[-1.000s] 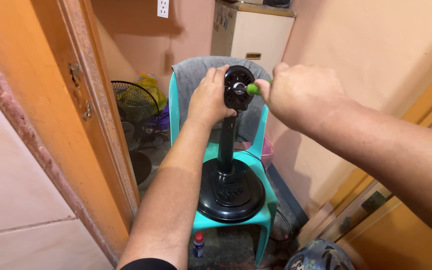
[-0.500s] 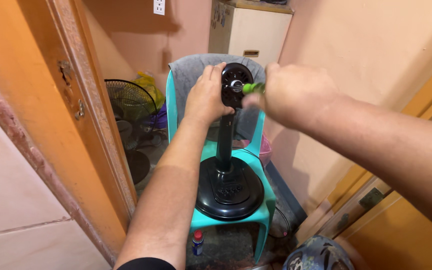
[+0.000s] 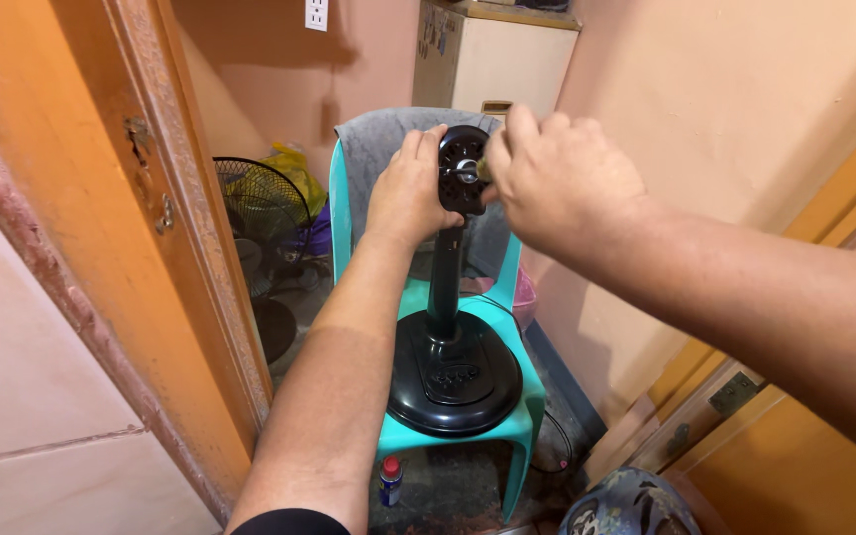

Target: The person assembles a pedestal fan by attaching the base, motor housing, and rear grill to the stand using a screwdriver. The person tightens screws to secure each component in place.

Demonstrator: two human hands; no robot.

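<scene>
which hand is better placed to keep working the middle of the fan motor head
Right. The right hand is already at the centre of the fan motor head, while the left hand grips its side, steadying it.

A cramped home room: peach walls, wooden door frame point(image 3: 160, 198) at nine o'clock, teal plastic chair point(image 3: 507, 297) centre, small fridge point(image 3: 507, 59) at twelve.
</scene>
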